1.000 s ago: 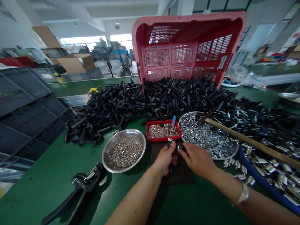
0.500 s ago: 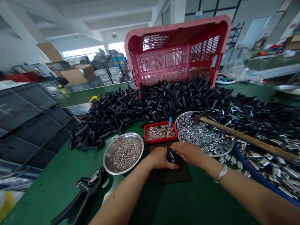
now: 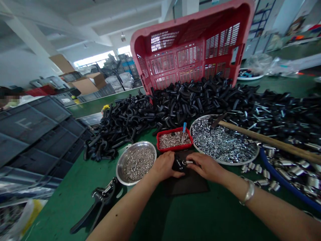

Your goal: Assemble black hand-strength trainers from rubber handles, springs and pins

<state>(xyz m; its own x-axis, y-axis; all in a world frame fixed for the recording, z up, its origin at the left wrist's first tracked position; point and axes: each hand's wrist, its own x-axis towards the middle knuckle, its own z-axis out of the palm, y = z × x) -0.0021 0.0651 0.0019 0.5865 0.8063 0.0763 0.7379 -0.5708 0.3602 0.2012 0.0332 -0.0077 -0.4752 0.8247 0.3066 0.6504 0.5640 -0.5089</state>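
Black plastic part (image 3: 177, 163), one, on the axis of the clock positions below; its left end is covered by the left hand (image 3: 162, 167), and its underside is out of sight. Coil spring (image 3: 188, 162), one, its right end lost behind the fingers of the right hand (image 3: 204, 167); whether its near end is seated in the part cannot be made out. At 3 o'clock, blue basin (image 3: 286, 189) of metal coils, cut by the frame edge; at 8 o'clock, black spring clamp (image 3: 104, 197), its lower handle partly behind the left forearm. Left hand: from 8 o'clock, palm down, grip closed around the part, thumb along its lower side. Right hand: from 4 o'clock, silver bangle (image 3: 248, 193) at the wrist, grip pinched on the spring, thumb below. Part: dark, compact, pale lettering on the upper face, too small to read; held over a dark mat (image 3: 190, 185) on the green counter (image 3: 57, 204). Spring: bright metal, close-wound, lying roughly level, pointing to 9 o'clock.
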